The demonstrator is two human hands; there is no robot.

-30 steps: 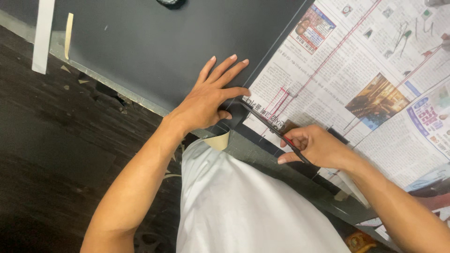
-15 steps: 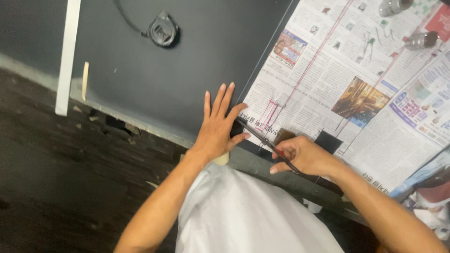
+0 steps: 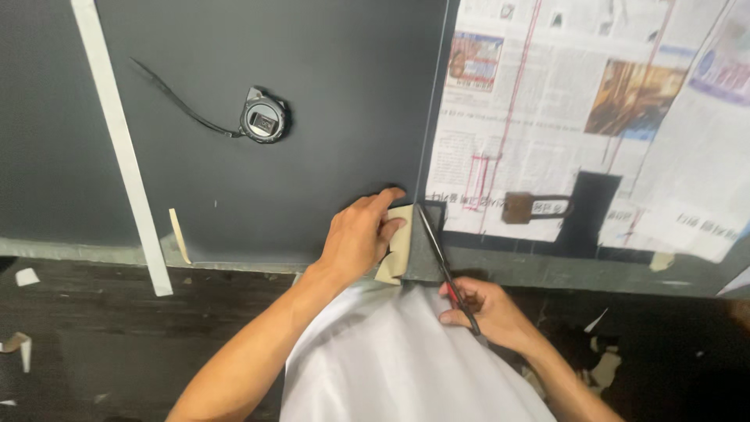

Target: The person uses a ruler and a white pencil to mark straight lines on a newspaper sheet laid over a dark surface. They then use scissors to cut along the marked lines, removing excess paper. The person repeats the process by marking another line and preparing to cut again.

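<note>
Head view, looking down. Left hand (image 3: 361, 238) rests on the near edge of a large dark grey sheet (image 3: 312, 94) that covers the tabletop; its fingers are curled and its thumb and fingertips pinch a small beige flap (image 3: 398, 246), which is folded up at the sheet's lower right corner. Right hand (image 3: 488, 309) is closed around the handles of a pair of scissors (image 3: 441, 258); the handles are mostly hidden in the grip, with a trace of red visible at the fingers. The scissor blades point away from the person and run along the right edge of the beige flap, touching it; whether the blades are parted cannot be told. The corner being cut sits at the near edge of the tabletop, just in front of the person's white garment (image 3: 406, 359). Further back on the dark sheet lies a round black tape measure (image 3: 264, 119) with a cord trailing to the left. A long white strip (image 3: 121, 148) crosses the sheet diagonally at the left. Newspaper (image 3: 594, 101) covers the right part of the tabletop, with a brown padlock (image 3: 531, 207) lying on it. Paper scraps (image 3: 601, 367) lie on the dark floor at lower right.
</note>
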